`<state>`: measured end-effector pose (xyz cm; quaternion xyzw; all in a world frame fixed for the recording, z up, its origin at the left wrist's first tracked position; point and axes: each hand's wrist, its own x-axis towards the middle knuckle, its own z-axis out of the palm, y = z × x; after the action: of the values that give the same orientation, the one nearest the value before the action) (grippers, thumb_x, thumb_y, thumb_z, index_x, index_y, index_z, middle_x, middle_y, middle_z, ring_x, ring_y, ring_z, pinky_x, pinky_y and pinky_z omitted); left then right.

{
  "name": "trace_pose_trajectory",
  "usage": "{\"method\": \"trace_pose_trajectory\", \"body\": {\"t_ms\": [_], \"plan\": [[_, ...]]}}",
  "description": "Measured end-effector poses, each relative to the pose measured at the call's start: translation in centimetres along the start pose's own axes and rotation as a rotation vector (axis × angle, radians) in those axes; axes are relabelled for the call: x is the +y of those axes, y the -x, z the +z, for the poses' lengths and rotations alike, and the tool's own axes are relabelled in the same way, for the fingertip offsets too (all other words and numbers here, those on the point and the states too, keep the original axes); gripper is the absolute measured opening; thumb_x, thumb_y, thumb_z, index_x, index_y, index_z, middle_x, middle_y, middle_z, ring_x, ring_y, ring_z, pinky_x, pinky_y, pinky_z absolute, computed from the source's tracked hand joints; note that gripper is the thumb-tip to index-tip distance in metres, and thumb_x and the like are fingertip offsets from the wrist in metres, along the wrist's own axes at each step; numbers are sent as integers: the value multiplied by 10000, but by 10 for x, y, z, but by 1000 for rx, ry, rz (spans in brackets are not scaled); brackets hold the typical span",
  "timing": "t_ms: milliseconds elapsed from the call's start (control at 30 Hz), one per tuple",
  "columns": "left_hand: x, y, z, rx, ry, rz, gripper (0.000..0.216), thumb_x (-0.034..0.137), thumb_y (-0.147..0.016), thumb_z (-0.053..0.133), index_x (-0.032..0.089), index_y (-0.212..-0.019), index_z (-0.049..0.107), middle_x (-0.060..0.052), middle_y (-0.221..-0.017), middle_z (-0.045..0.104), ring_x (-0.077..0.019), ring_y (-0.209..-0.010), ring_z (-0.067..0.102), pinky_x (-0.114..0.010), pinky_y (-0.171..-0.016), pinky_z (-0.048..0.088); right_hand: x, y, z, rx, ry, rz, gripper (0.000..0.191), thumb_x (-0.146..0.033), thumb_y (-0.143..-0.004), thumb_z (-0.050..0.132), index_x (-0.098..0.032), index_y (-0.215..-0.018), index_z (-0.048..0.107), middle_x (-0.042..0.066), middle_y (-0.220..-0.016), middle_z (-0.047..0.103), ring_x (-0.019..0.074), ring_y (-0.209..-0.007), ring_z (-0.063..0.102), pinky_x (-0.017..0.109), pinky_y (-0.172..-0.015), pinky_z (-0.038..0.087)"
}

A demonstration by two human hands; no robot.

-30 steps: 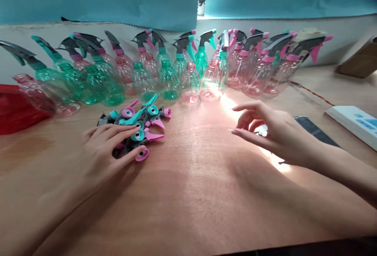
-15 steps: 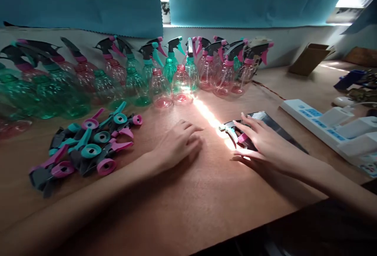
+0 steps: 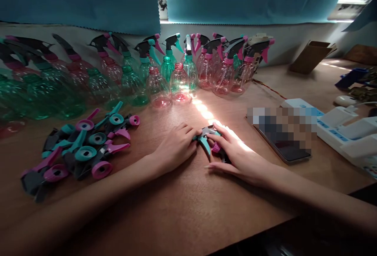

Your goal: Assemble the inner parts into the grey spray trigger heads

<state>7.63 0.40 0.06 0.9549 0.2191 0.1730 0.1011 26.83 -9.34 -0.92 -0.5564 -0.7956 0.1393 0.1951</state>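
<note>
At the centre of the frame, a grey-and-teal spray head [image 3: 205,144] lies on the table [image 3: 188,209] between the two hands; the left hand [image 3: 176,147] bends its fingertips against the left end, though whether they pinch it cannot be told from this view; the right hand [image 3: 237,153] arches loosely over the other end, thumb well apart from fingers, clamping nothing visibly; the plastic looks light, stiff and somewhat slippery; the grey body seems the surest hold, since the thin trigger would probably swing if squeezed.

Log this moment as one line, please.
left hand: touching spray parts | right hand: over spray parts | spray heads: piled left | phone: right | bottles: beyond
</note>
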Motion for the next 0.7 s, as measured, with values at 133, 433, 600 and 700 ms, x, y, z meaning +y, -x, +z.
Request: {"method": "trace_pose_trajectory", "body": {"t_ms": [133,433,600,700], "plan": [[-13,43,-20,17,-56,-64,238,110,-874,474,120,-1079,594,-100,-1081,642,-232,-1016,537,-412,-894,462,-17,-19,12,13,-8,-194,650,-550,-832,528,-136,-1323,430,222,-1488,240,318,-1417,118,546,-1090,264],[-13,87,-59,54,-191,-185,237,237,-940,434,167,-1079,614,-54,-1068,654,-222,-977,542,-390,-863,413,-25,-43,19,45,-56,-243,574,-441,-864,537,-151,-1320,343,210,-1458,304,256,-1377,283,442,-1092,325],[-20,54,-52,-14,-67,-123,295,329,-862,584,184,-1118,597,-62,-1081,632,-223,-1035,528,-367,-894,374,-13,-50,16,92,-12,-239,536,-436,-856,554,-141,-1268,380,211,-1378,403,257,-1327,369,426,-1067,366],[-30,36,-46,-112,-70,-80,425,420,-771,676,221,-1138,597,-60,-1071,632,-255,-1029,529,-430,-912,316,0,-60,14,123,20,-270,474,-405,-849,576,-164,-1225,420,192,-1338,449,258,-1275,437,443,-1039,392]]}}
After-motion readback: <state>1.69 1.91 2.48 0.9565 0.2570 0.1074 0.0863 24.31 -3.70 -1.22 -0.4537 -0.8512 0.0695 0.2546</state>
